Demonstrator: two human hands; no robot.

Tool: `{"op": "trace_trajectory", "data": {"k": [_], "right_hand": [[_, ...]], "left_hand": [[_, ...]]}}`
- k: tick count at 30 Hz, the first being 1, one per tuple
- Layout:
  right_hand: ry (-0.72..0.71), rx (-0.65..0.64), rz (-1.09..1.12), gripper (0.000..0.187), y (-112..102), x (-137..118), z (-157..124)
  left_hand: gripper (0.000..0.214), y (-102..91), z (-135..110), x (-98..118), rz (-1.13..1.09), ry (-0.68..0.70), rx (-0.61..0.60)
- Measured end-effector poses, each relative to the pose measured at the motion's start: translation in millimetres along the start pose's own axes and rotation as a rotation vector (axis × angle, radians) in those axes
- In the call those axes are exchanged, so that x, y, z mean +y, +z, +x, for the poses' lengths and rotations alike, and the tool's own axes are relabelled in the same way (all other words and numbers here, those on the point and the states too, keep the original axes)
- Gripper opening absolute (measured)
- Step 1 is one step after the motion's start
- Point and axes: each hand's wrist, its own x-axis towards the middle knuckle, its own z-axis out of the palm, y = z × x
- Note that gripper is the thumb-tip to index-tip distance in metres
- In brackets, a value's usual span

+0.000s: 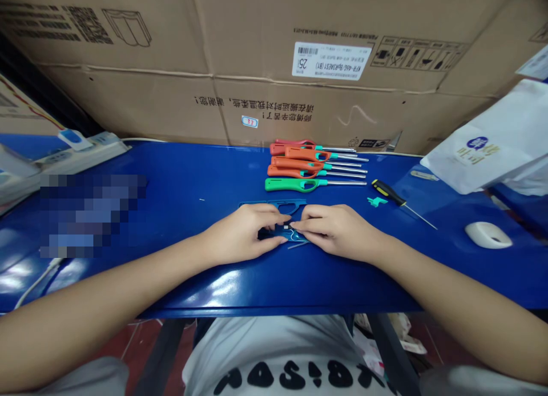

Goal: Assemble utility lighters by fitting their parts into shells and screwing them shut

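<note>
In the middle of the blue table lies an open half of a blue lighter casing, with a small dark part and a thin white wire in it. My left hand curls over the casing's left end, thumb and fingers on either side of it. From the right, my right hand pinches at the small part and wire; what is between its fingertips is partly hidden. Just behind my hands is another blue casing piece with a trigger loop. A thin rod rests by the front edge of the casing.
Behind lie several orange and red lighters and a green lighter. To the right are a teal trigger piece, a screwdriver, a white oval object and a white bag. A power strip stands left; cardboard walls the back.
</note>
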Motion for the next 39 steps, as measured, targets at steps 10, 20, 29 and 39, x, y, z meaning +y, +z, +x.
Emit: {"op": "trace_trajectory", "data": {"k": [10, 20, 29, 39], "right_hand": [[-0.083, -0.024, -0.159, 0.03, 3.2, -0.2, -0.7], [0.659, 0.05, -0.332, 0.02, -44.2, 32.6, -13.5], [0.896, -0.394, -0.346, 0.024, -71.2, 94.2, -59.2], [0.616, -0.12, 0.231, 0.018, -43.0, 61.2, -20.6]], "left_hand": [[0.029, 0.6, 0.9, -0.2, 0.003, 0.002, -0.007], [0.028, -13.2, -0.3, -1.6, 0.09, -0.054, -0.03], [0.033, -18.7, 0.0, -1.7, 0.131, -0.056, -0.058], [0.029, -18.8, 1.5, 1.2, 0.158, 0.053, -0.047]]}}
